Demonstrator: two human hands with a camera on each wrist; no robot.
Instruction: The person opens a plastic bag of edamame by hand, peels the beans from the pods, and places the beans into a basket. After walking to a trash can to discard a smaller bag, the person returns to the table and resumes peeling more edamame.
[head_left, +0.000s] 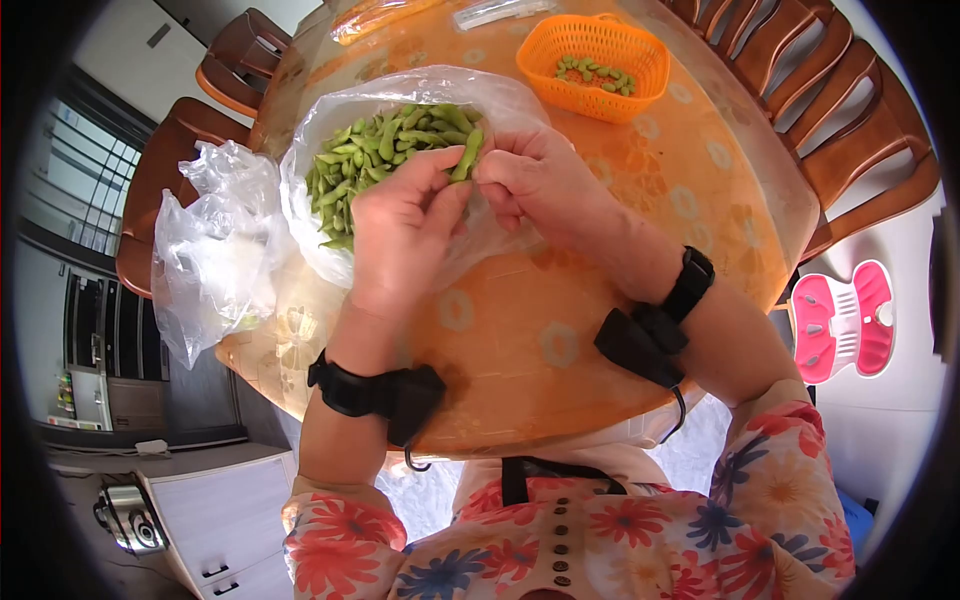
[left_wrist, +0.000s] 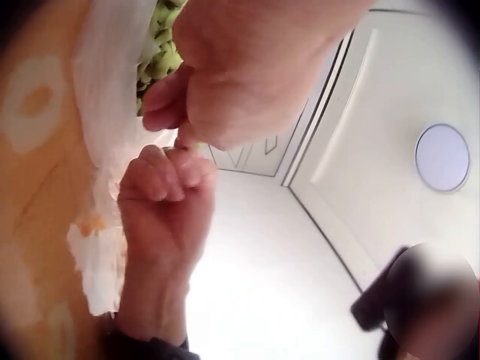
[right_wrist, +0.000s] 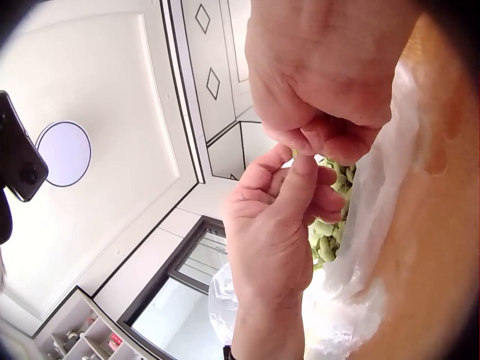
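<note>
A green soybean pod (head_left: pixel 468 154) stands upright between my two hands, over the right side of a white plastic bag (head_left: pixel 505 95). My left hand (head_left: pixel 405 215) pinches the pod between thumb and curled fingers. At the pod's right edge my right hand (head_left: pixel 545 180) pinches too, its other fingers curled under. Heaped in the bag are many more green pods (head_left: pixel 345 165). Both wrist views show the fingertips of the left hand (right_wrist: pixel 270 214) and right hand (left_wrist: pixel 169 199) meeting, with most of the pod hidden behind them.
An orange plastic basket (head_left: pixel 600 104) with shelled green beans (head_left: pixel 590 74) stands at the table's far right. A crumpled clear bag (head_left: pixel 220 250) hangs over the left edge. Wooden chairs (head_left: pixel 850 110) line the table (head_left: pixel 520 400). A pink and white stool (head_left: pixel 845 320) stands at right.
</note>
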